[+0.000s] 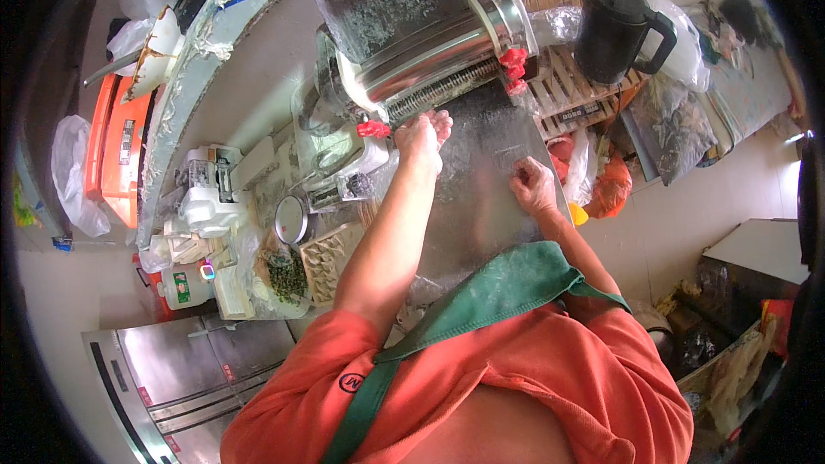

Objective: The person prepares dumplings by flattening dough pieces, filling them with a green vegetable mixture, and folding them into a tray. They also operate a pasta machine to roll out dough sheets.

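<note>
A flour-dusted dough-rolling machine (432, 38) stands before me, with a ribbed roller (445, 89) along its near edge. Red star-shaped knobs (374, 129) sit at both ends of that roller. Just below it is my left hand (422, 135), whitened with flour, its fingers bent near the roller. Whether it touches the roller or holds anything I cannot tell. Over the right side of the steel worktop (474, 206) rests my right hand (533, 185), curled into a loose fist with nothing visible in it.
A black electric kettle (612, 29) stands on a slatted wooden crate (561, 84) at the right. Left of the worktop are a wooden tray (329, 258) of shaped dough pieces, leafy greens (287, 277) and a kitchen scale (351, 158). A person lies on a bed (751, 87) at far right.
</note>
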Demonstrator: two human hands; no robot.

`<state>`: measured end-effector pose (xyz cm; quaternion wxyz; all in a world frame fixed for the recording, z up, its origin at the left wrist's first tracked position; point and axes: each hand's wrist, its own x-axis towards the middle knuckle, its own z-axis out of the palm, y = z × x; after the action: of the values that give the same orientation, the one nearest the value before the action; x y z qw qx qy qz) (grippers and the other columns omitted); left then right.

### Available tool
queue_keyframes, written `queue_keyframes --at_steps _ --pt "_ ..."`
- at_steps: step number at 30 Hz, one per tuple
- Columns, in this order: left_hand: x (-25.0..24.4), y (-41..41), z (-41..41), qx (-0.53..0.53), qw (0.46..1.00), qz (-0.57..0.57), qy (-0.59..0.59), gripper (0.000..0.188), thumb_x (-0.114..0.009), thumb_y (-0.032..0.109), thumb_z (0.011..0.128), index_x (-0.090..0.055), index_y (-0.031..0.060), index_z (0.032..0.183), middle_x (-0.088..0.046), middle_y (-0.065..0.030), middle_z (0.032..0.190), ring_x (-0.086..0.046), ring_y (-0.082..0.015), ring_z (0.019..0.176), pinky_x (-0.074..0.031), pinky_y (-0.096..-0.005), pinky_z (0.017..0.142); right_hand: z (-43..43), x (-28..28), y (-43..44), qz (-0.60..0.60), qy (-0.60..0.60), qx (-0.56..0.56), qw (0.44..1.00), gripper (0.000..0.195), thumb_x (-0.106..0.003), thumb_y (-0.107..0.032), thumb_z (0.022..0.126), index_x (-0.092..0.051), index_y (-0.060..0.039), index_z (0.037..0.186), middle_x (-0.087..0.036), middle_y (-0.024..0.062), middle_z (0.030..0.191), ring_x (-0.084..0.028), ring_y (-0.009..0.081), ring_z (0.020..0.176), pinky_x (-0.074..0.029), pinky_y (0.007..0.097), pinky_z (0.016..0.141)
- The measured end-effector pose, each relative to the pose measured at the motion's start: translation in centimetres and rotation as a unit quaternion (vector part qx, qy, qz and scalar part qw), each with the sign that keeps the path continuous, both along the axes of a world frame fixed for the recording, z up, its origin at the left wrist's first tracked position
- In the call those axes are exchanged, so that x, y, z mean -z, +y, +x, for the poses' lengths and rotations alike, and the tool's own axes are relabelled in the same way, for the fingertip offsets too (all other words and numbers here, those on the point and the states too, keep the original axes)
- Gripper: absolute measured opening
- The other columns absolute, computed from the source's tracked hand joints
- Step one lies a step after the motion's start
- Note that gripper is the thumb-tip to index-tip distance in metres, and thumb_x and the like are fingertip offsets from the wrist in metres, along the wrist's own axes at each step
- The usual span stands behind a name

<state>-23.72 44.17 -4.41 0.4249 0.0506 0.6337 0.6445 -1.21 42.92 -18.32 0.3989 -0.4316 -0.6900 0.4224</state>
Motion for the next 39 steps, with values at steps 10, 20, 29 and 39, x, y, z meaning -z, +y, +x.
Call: queue_keyframes --at_steps 10,20,29,39 --pt "-1.2 -4.8 3.1 0.236 0.821 0.112 0.508 0.050 -0.063 0.009 0.091 -0.046 0.0046 0.138 -0.065 -0.0142 0.116 -0.066 -0.0187 0.083 -0.054 -0.0293 0.070 0.0 0.8 0.3 -0.009 -0.007 -0.011 1.000 0.017 -0.063 -0.013 0.071 -0.058 -0.0029 0.083 -0.061 0.0184 0.076 -0.062 0.0388 0.074 -0.050 0.0429 0.065" --pt "-10.2 -1.4 2.4 0.276 0.501 0.125 0.810 0.036 -0.077 0.016 0.075 -0.066 0.0073 0.108 -0.065 -0.0114 0.112 -0.060 -0.0302 0.108 -0.046 -0.0419 0.094 0.5 0.4 0.6 0.001 -0.004 -0.007 1.000 0.018 -0.064 -0.014 0.071 -0.057 -0.0021 0.083 -0.060 0.0181 0.076 -0.061 0.0389 0.072 -0.049 0.0427 0.065" --pt "3.2 -0.2 -2.8 0.085 0.993 0.013 -0.084 0.017 -0.057 0.030 0.100 -0.061 0.0142 0.106 -0.071 -0.0032 0.098 -0.063 -0.0151 0.072 -0.052 -0.0279 0.059 0.4 0.4 0.2 -0.004 0.024 -0.003 1.000 0.020 -0.065 -0.016 0.072 -0.057 -0.0018 0.083 -0.056 0.0168 0.073 -0.059 0.0366 0.069 -0.047 0.0422 0.063" --pt "2.8 0.4 -1.5 0.058 0.993 -0.093 -0.035 0.022 -0.060 0.033 0.096 -0.062 0.0135 0.107 -0.072 -0.0008 0.093 -0.059 -0.0119 0.065 -0.042 -0.0262 0.056 2.3 -8.3 17.5 -0.157 0.306 0.144 0.928 0.029 -0.055 -0.028 0.092 -0.064 -0.0031 0.081 -0.057 0.0028 0.067 -0.048 0.0103 0.052 -0.037 0.0245 0.045"
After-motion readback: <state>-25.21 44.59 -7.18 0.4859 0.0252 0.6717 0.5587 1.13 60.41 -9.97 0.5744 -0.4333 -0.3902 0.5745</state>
